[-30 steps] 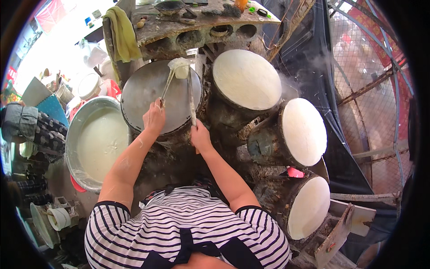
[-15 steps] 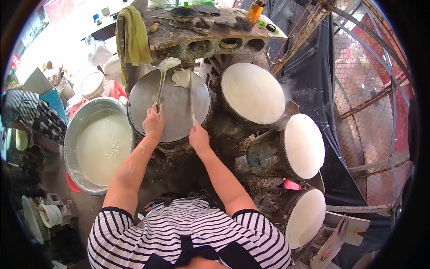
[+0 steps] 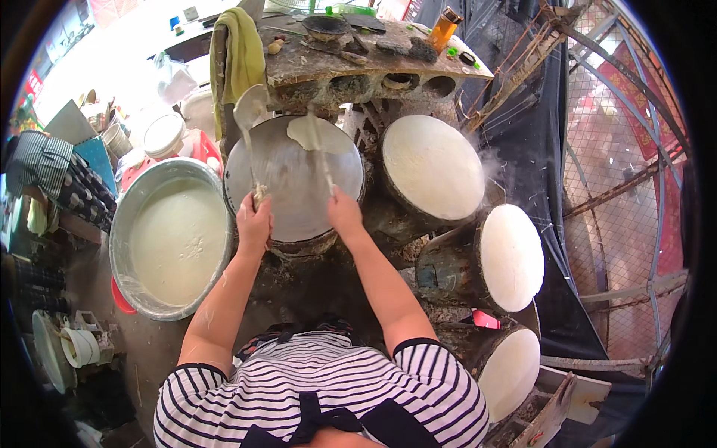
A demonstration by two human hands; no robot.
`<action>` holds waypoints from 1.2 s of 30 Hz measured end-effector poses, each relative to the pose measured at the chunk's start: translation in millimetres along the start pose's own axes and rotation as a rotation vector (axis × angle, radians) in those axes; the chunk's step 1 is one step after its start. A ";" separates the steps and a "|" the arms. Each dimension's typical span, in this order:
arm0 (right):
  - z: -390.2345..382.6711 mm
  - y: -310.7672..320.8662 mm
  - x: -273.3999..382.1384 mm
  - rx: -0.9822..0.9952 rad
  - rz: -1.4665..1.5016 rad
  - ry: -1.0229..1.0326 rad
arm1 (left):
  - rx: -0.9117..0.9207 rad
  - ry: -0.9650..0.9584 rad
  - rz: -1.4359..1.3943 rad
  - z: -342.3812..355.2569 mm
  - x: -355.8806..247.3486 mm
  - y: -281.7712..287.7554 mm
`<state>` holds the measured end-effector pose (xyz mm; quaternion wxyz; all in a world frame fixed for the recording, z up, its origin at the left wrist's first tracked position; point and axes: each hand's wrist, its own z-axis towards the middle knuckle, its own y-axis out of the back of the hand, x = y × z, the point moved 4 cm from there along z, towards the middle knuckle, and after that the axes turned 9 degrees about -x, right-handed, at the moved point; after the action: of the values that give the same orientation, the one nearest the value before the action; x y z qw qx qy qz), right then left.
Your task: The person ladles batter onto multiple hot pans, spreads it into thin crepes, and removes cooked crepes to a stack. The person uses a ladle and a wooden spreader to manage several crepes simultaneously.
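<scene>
My left hand [image 3: 255,222] is closed round the handle of a long metal ladle [image 3: 250,106], whose bowl is raised by the far left rim of a round grey griddle [image 3: 280,205]. A pale batter patch [image 3: 301,134] lies on the far part of the griddle. My right hand [image 3: 345,212] grips a thin long-handled spreader [image 3: 325,166], its far end blurred at the batter. On my left stands a large metal tub [image 3: 117,257] of creamy batter [image 3: 175,243], a little away from my left forearm.
To the right, several round griddles carry white sheets [image 3: 433,166], [image 3: 511,257]. Behind stands a worn table [image 3: 299,67] with a yellow-green towel [image 3: 239,56] and an orange bottle [image 3: 445,28]. Another person's checked sleeve [image 3: 41,160] shows far left.
The ladle has swung left, away from the batter, to the griddle's rim. Both hands remain closed on their tools. The batter now lies as a wider patch beside the spreader.
</scene>
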<state>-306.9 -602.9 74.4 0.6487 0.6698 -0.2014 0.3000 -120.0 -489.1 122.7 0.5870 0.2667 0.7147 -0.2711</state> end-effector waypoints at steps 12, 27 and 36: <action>6.0 -9.2 20.8 0.068 -0.039 0.072 | -0.142 0.223 -0.310 -36.2 -25.0 91.0; 28.7 -14.4 6.9 -0.076 -0.069 0.117 | -0.223 0.210 -0.376 -41.6 -13.6 126.6; 17.1 -33.1 24.7 0.180 -0.050 0.305 | -0.328 0.195 -0.318 -58.5 -2.8 134.3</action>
<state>-264.4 -614.3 66.3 0.6162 0.6770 -0.0563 0.3985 -66.2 -352.8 124.9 0.5006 0.0770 0.8355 -0.2131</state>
